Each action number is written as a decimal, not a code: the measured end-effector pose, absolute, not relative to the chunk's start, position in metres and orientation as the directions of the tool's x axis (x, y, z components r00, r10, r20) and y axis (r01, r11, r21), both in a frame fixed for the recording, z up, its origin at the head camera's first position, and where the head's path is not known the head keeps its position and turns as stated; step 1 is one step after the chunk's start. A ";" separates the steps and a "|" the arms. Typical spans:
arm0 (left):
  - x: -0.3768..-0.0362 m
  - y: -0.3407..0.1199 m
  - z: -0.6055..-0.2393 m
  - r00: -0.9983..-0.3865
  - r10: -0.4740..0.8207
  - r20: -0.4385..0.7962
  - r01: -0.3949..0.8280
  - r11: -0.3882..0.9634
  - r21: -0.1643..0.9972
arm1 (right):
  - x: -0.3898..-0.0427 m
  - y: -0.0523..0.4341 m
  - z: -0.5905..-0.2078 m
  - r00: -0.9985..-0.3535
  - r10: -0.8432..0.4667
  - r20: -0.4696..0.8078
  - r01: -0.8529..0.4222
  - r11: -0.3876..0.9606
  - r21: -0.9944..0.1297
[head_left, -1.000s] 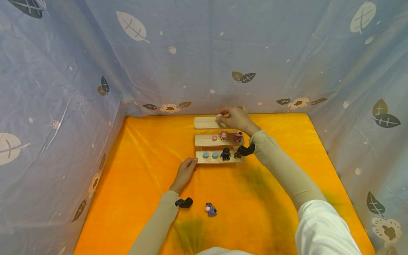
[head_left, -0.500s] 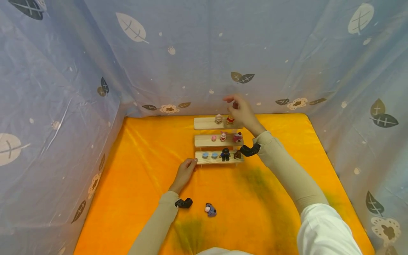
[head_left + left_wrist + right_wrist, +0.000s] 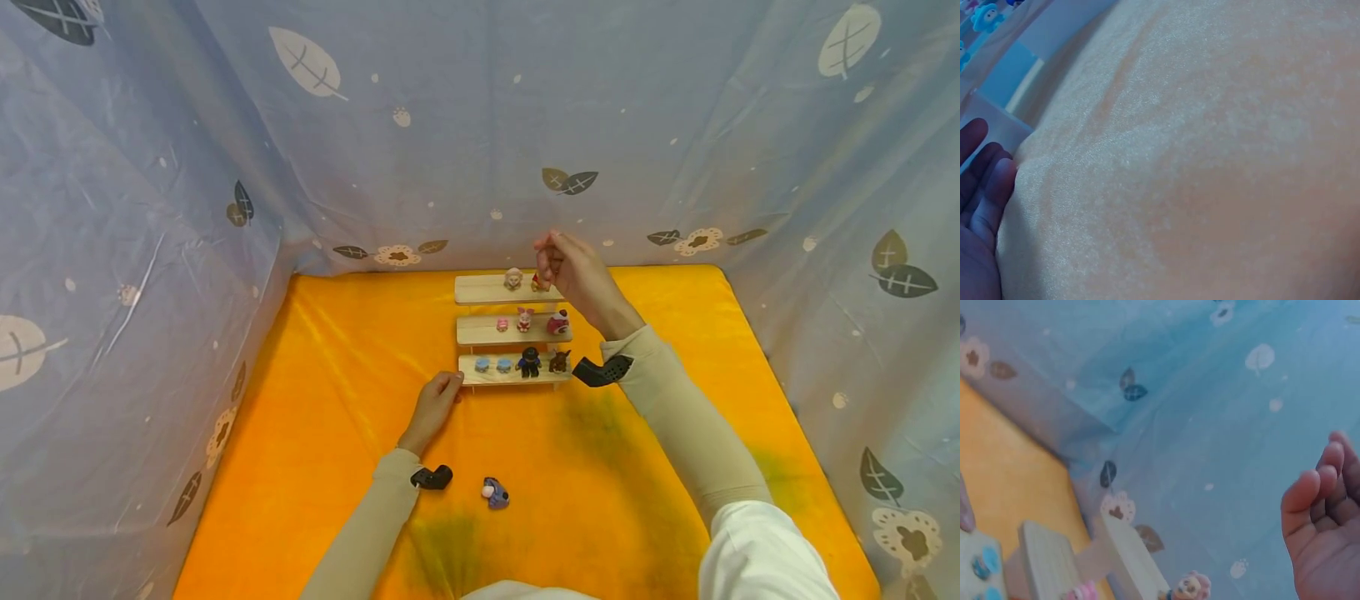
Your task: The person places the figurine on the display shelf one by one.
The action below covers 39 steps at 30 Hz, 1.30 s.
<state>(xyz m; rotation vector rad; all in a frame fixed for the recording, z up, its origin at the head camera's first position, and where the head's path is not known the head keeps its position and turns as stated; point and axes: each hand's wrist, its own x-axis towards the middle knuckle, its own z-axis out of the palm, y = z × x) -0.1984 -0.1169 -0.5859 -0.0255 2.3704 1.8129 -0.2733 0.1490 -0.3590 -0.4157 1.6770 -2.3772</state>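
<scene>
A three-step wooden display shelf (image 3: 480,331) stands toward the back in the head view, with small toy figures on every step. My left hand (image 3: 432,410) holds the left end of its lowest step, thumb at the corner. Above the top step's right end is my right hand (image 3: 585,275), fingers loosely bent around nothing visible. Partly behind it stands a red-and-yellow bear figure (image 3: 537,283), beside a pale pink figure (image 3: 513,278). In the right wrist view the right fingers (image 3: 1300,494) are apart from the pale pink figure.
On the middle step are pink and maroon figures (image 3: 557,322). The lowest step carries two light blue figures, a dark-haired doll (image 3: 529,362) and a brown figure (image 3: 558,361). A grey-purple donkey figure (image 3: 495,492) lies on the orange cloth (image 3: 337,350). Patterned curtains (image 3: 450,150) surround the area.
My right hand has let go of the pale pink figure on the top step, lifted away and shifted right. The left hand has stayed at the shelf's end.
</scene>
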 end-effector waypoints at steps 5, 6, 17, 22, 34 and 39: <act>-0.198 -0.116 -0.586 -0.987 0.077 -0.139 -0.114 0.263 0.958 | -0.264 0.149 -0.362 -0.936 -0.343 0.078 0.065 -0.385 -0.920; -0.198 -0.116 -0.586 -0.988 0.075 -0.139 -0.115 0.264 0.958 | -0.263 0.149 -0.363 -0.935 -0.346 0.076 0.068 -0.388 -0.919; -0.197 -0.116 -0.584 -0.988 0.084 -0.132 -0.106 0.266 0.958 | -0.247 0.145 -0.373 -0.917 -0.393 0.066 0.097 -0.382 -0.919; -0.198 -0.116 -0.584 -0.988 0.080 -0.130 -0.105 0.264 0.959 | -0.242 0.143 -0.376 -0.905 -0.420 0.060 0.108 -0.364 -0.925; -0.197 -0.117 -0.584 -0.988 0.084 -0.130 -0.103 0.271 0.957 | -0.233 0.138 -0.394 -0.915 -0.398 0.071 0.050 -0.284 -0.958; -0.197 -0.116 -0.584 -0.988 0.087 -0.127 -0.100 0.270 0.958 | -0.230 0.135 -0.402 -0.916 -0.398 0.055 0.016 -0.174 -0.985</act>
